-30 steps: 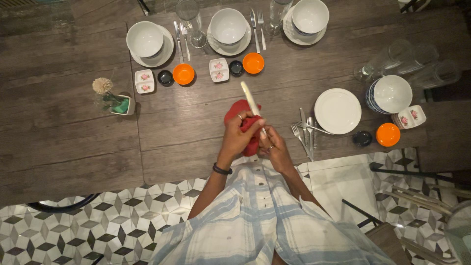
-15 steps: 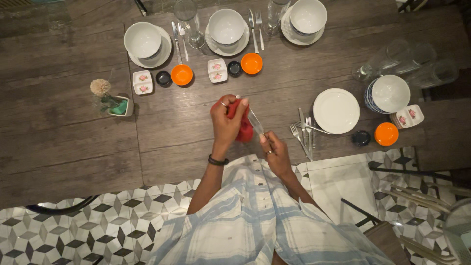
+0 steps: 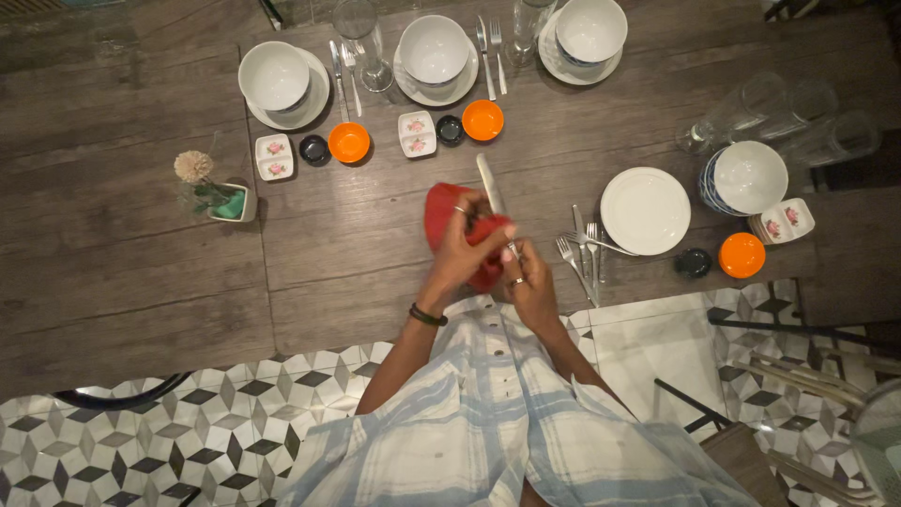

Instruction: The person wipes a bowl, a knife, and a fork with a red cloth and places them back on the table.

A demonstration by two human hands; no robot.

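Note:
My left hand (image 3: 458, 255) grips a red cloth (image 3: 441, 211) that is wrapped around the lower part of a table knife (image 3: 490, 186). The knife's blade sticks up out of the cloth toward the far side of the table. My right hand (image 3: 531, 280) holds the knife's handle end just right of the cloth. Both hands hover over the dark wooden table (image 3: 141, 244), close to its near edge.
Loose forks and knives (image 3: 582, 246) lie right of my hands beside a white plate (image 3: 646, 211). Bowls on plates (image 3: 436, 54), orange dishes (image 3: 349, 142), small sauce dishes and glasses (image 3: 751, 108) line the far and right sides. A small flower pot (image 3: 225, 199) stands left.
My left hand slid the red cloth up the blade and back down toward the handle. The knife now points more upright, and both hands are close together again.

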